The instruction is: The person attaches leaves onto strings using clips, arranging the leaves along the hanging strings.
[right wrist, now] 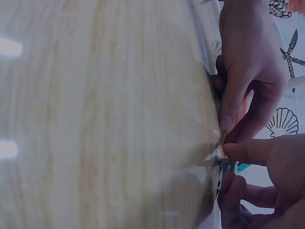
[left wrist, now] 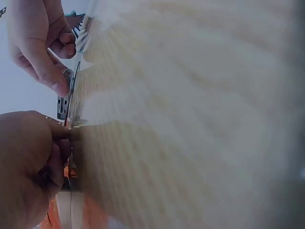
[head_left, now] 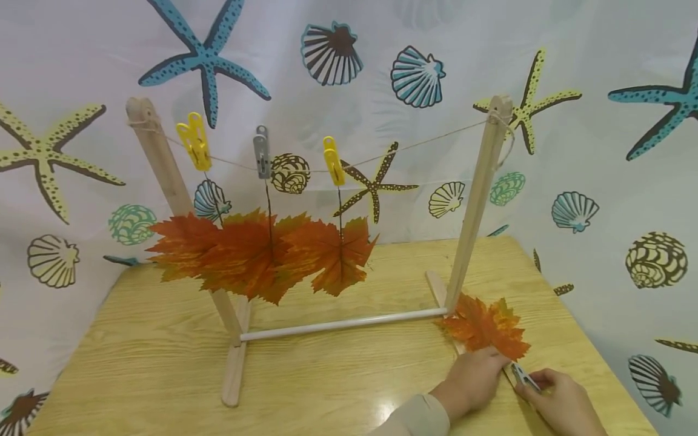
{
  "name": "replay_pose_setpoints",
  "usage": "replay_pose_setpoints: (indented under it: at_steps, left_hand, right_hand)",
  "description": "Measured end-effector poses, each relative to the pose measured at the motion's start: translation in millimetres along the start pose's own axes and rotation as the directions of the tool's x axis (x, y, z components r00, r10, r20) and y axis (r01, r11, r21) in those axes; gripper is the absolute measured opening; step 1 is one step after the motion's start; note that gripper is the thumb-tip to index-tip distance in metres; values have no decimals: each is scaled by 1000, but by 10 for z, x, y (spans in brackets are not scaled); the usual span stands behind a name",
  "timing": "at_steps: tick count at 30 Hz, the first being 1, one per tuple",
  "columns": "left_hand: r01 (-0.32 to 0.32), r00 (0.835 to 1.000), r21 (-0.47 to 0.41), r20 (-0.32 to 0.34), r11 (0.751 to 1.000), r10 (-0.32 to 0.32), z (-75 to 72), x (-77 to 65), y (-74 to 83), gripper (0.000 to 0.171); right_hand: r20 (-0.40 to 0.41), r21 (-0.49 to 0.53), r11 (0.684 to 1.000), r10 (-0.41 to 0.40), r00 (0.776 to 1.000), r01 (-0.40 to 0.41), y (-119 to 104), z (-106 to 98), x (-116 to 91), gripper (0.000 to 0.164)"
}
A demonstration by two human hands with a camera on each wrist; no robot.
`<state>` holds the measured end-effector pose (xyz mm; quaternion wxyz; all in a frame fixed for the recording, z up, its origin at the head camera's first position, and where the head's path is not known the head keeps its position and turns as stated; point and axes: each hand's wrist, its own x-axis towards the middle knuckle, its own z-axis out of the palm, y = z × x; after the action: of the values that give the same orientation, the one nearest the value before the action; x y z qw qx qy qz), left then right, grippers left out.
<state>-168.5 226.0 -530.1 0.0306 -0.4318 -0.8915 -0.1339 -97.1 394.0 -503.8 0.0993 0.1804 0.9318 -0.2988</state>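
On the table's right side, my left hand (head_left: 473, 376) pinches an orange autumn leaf (head_left: 485, 324) at its stem end; the stem is mostly hidden by the fingers. Close by, my right hand (head_left: 564, 401) holds a grey clothespin (head_left: 525, 376) between thumb and fingers, its tip near the left fingertips. The left wrist view shows this clothespin (left wrist: 63, 106) between the two hands, near the tabletop. More orange leaves (head_left: 262, 251) hang in an overlapping row from a string, held by two yellow clothespins (head_left: 334, 160) and a grey clothespin (head_left: 262, 152).
A wooden frame has a left post (head_left: 163, 160), a right post (head_left: 480, 203) and a white crossbar (head_left: 343, 325). Twine (head_left: 414, 145) sags between the posts. The right foot (head_left: 436, 289) lies beside the loose leaf. A shell-and-starfish cloth (head_left: 371, 36) hangs behind the wooden table (head_left: 327, 387).
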Motion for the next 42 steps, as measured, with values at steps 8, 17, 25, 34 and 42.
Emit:
replay_pose_setpoints:
  at_steps: [8, 17, 25, 34, 42]
  left_hand:
    - [-85, 996, 290, 10, 953, 86, -60, 20, 28, 18]
    - [-73, 997, 293, -5, 953, 77, -65, 10, 35, 16]
    - [-102, 994, 206, -2, 973, 105, -130, -3, -15, 18]
    - [-168, 986, 65, -10, 984, 169, -176, -73, -107, 18]
    - [-148, 987, 42, -56, 988, 150, -173, -55, -123, 11]
  right_hand:
    - [15, -16, 1000, 23, 1000, -22, 28, -24, 6, 57]
    - [48, 6, 1000, 14, 999, -15, -15, -28, 13, 59]
    - [138, 48, 998, 35, 990, -41, 64, -102, 21, 86]
    - [163, 142, 987, 45, 986, -69, 127, -133, 110, 71]
    - [97, 200, 974, 88, 991, -106, 146, -155, 113, 80]
